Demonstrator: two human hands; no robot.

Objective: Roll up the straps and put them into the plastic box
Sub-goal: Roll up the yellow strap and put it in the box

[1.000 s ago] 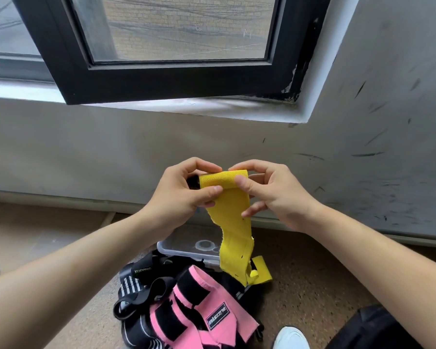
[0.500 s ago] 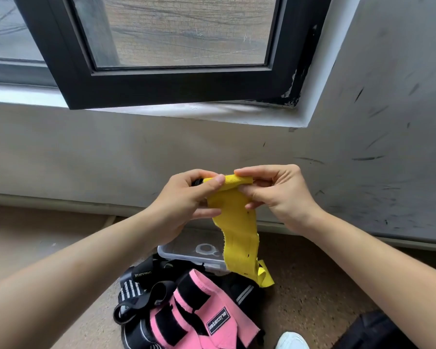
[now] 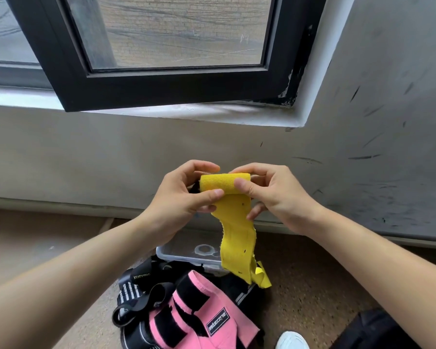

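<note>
Since half a second ago, the top of the yellow strap (image 3: pixel 237 238) has been wound into a fuller roll. The roll is pinched at its ends by the left hand (image 3: pixel 179 197) and the right hand (image 3: pixel 275 195). The tail is hung before the plastic box (image 3: pixel 184 250), whose near edge is overlapped by black straps (image 3: pixel 136 293) and a pink strap (image 3: pixel 199 316).

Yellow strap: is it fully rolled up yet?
No: the left hand and right hand pinch a short roll of the yellow strap, and a long tail hangs loose above the plastic box.
</note>
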